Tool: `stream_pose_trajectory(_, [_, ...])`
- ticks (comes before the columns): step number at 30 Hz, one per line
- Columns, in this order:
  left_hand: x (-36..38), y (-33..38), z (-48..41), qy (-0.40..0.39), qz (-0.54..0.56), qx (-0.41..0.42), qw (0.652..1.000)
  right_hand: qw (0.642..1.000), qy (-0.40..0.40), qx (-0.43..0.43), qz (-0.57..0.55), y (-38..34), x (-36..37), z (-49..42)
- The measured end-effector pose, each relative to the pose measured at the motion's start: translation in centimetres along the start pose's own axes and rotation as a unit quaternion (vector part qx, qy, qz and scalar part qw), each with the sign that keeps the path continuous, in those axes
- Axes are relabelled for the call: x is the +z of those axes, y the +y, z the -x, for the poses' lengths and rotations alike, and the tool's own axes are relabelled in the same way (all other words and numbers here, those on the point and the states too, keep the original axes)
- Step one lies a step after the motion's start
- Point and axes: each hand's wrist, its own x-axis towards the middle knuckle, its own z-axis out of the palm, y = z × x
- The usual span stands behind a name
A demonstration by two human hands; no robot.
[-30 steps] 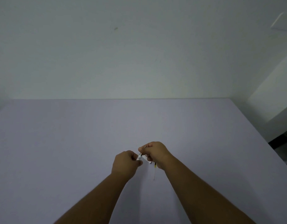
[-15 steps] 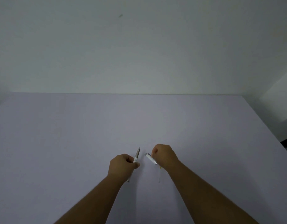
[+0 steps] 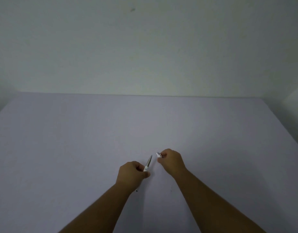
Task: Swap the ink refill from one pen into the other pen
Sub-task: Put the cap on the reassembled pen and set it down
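My left hand [image 3: 131,174] is closed around a white pen [image 3: 147,164] whose grey pointed tip sticks up and away from me; the pen's dark rear end [image 3: 136,190] shows below my wrist. My right hand [image 3: 171,161] is closed on a small white and silver pen piece [image 3: 159,155], which pokes out to the left of my fingers. The two parts are a short gap apart, not touching. The second pen, seen earlier under my right hand, is hidden now.
Both hands hover over a pale lilac table [image 3: 77,148] that ends at a plain white wall [image 3: 144,47]. The table's right edge [image 3: 289,132] drops off near a white corner.
The hands were joined on one pen a second ago; they have pulled apart, the left keeping the pen body, the right a small end piece. The right hand has since risen slightly.
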Motion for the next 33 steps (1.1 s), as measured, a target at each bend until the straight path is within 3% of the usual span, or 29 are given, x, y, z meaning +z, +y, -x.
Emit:
stream_pose_trajectory(4, [0.1,0.3,0.3,-0.013,-0.004,0.005,1.0,0.941,-0.03,0.088,-0.324,-1.7,-1.9,-0.3])
stream_pose_trajectory(7, [0.3,0.7,0.6,-0.017,-0.008,0.011,1.0,0.901,-0.056,0.097,-0.419,-2.7,-3.0,0.0])
stream_pose_trajectory(16, [0.7,1.4,2.0,-0.002,-0.002,0.03,1.0,0.904,-0.097,0.074,-0.409,-2.7,-3.6,2.2])
stream_pose_trajectory(26, [0.7,1.4,3.1,0.007,0.011,0.037,0.999,0.857,-0.181,0.079,-0.475,-2.8,-4.5,4.3])
stream_pose_trajectory(33, [0.8,1.6,3.3,0.007,0.017,0.04,0.999,0.896,-0.153,0.051,-0.414,-2.6,-4.3,4.4])
